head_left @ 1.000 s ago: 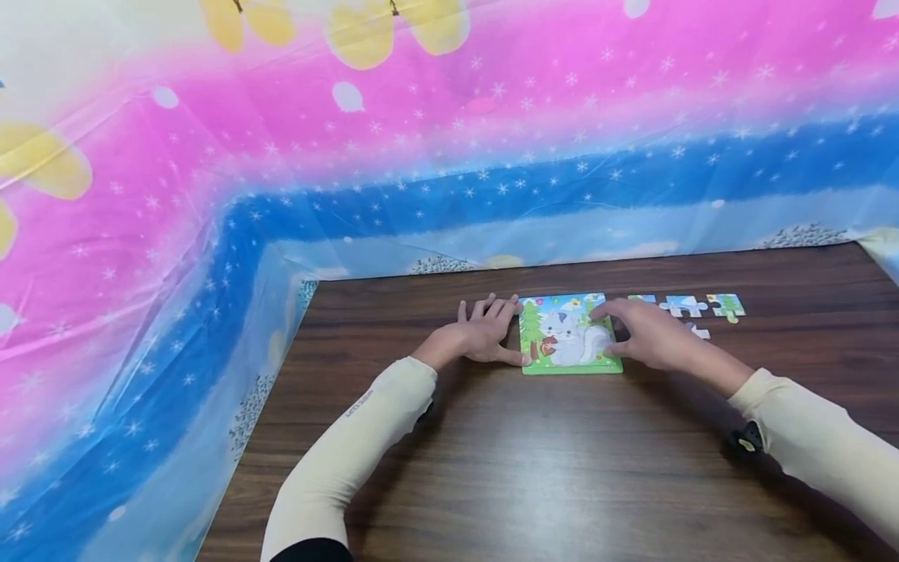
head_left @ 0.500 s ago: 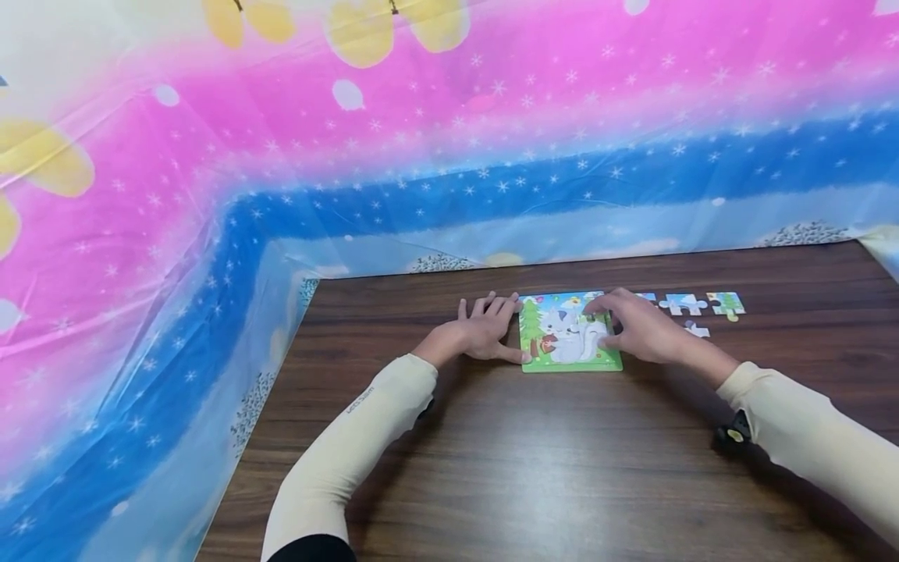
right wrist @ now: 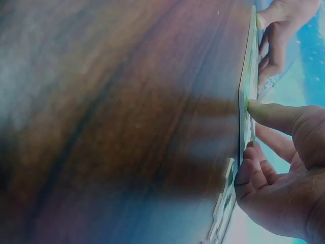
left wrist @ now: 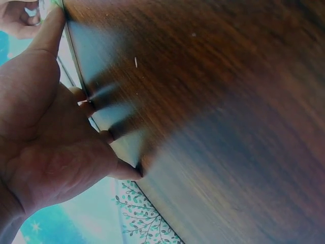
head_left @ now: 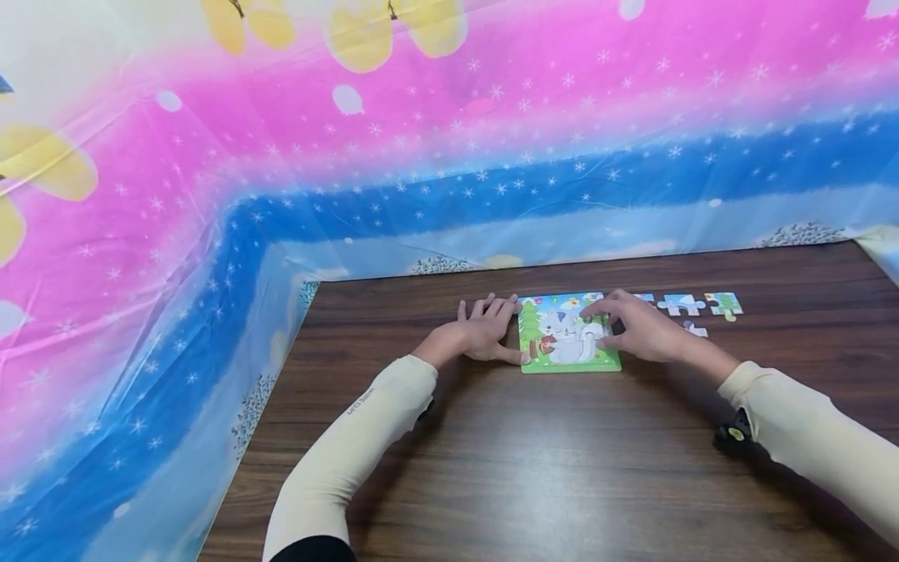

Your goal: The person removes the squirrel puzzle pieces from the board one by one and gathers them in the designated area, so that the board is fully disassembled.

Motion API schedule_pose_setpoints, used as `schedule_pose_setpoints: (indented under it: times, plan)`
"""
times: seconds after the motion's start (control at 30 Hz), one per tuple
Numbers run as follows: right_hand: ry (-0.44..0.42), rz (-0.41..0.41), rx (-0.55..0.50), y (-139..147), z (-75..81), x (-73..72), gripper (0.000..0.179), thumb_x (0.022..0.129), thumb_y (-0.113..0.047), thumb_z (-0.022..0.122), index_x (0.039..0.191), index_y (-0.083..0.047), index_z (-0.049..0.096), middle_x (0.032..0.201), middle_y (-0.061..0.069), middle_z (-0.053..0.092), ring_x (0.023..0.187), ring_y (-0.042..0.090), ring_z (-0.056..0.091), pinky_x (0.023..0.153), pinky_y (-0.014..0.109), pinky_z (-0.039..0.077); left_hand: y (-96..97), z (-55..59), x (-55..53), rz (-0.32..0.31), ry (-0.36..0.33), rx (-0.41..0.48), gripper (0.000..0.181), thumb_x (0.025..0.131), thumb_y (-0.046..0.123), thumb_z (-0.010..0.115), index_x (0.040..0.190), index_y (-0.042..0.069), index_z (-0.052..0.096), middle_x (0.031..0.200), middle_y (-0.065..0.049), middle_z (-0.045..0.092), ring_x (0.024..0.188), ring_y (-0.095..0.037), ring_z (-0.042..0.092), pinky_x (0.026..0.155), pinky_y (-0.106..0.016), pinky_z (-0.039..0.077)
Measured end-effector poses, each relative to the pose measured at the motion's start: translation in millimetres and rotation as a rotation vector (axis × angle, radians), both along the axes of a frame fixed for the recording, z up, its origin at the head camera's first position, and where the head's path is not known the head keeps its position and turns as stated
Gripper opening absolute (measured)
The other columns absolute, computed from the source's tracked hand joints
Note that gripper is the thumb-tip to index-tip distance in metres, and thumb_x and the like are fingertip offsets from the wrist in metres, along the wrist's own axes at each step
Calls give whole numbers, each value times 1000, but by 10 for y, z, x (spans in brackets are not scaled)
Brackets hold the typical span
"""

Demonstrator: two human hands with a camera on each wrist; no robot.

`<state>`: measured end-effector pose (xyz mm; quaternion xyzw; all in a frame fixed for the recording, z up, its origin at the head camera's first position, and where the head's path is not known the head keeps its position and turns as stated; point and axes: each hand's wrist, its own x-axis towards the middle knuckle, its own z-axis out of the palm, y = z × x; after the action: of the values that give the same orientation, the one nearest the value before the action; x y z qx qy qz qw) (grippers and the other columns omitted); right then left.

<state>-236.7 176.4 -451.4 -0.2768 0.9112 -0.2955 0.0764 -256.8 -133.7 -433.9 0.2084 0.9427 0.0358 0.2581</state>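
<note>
Right hand (head_left: 642,332) has shifted inward over the squirrel jigsaw (head_left: 565,336) near the tabletop's (head_left: 492,453) far edge, half open, any grip unclear; the spread left hand (head_left: 481,336) braces its left side. Probably light, stiff card, best held by its rim

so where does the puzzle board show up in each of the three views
Head: the puzzle board lies just right of centre, slightly below mid-height.
Left wrist: only a narrow sliver of the puzzle board shows, at upper left.
Right wrist: the puzzle board is a thin, greenish strip, nearly edge-on, at upper right.
Shared landmark: the left hand, at the board's side in all three.
</note>
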Motion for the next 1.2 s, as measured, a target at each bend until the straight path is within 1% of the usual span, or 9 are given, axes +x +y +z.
schedule_pose_setpoints:
  times: [0.17,0.27,0.4,0.6,0.7,0.83,0.93,1.07,1.2]
  plan:
    - [-14,-10,-8,11,-7,-16,46,97,-15,77,142,-12,66,130,17,62,104,26,62,85,47,53,9,10,-9,-3,1,3,110,95,75,60,172,29,-6,181,3,-10,168,-26,-10,131,-67,-3]
    - [-7,-19,-4,6,8,-15,45,97,-15,77,141,-12,67,126,16,62,102,25,61,83,45,51,12,19,-1,-2,3,4,110,95,75,60,172,29,-5,181,3,-9,168,-26,-9,132,-67,-3]
    - [25,-34,8,4,30,-9,45,97,-14,77,141,-13,68,121,14,62,97,24,59,78,41,48,16,29,10,-5,10,2,109,95,75,59,172,30,-3,181,4,-9,168,-26,-9,132,-67,-3]
    - [105,-76,17,105,19,-4,46,96,-17,79,141,-17,70,118,11,62,97,23,61,77,38,49,-3,51,36,-22,14,48,110,95,73,61,172,25,-1,181,-2,-4,168,-31,-6,130,-70,-1]
    - [132,-86,-11,253,29,10,45,95,-16,81,139,-18,71,114,9,62,90,20,61,70,32,49,-11,55,44,-21,13,42,110,96,73,60,172,25,-2,181,-2,-4,168,-30,-6,131,-69,-1]
    - [129,-123,-67,522,57,38,46,94,-15,82,138,-18,71,111,8,62,84,17,61,63,27,50,-17,42,39,-13,15,31,109,96,73,60,172,26,-3,181,-1,-5,168,-28,-6,131,-68,0]
    - [99,-191,-83,745,75,70,47,93,-17,83,139,-21,71,113,8,64,89,17,65,69,24,53,-19,29,27,-10,14,35,110,96,73,61,172,25,-3,181,-1,-5,168,-29,-6,131,-68,0]
    - [74,-273,-77,1064,84,116,48,92,-20,85,138,-23,71,117,8,66,93,7,65,74,21,53,-13,-20,-6,-2,9,18,112,95,75,60,172,27,-5,181,0,-7,168,-28,-8,131,-68,-2]
    - [96,-299,-71,1381,80,160,48,91,-20,86,137,-22,72,115,8,66,88,-4,60,73,19,50,-4,-37,-15,4,14,6,112,95,75,60,172,29,-6,181,1,-6,168,-27,-8,132,-67,-3]
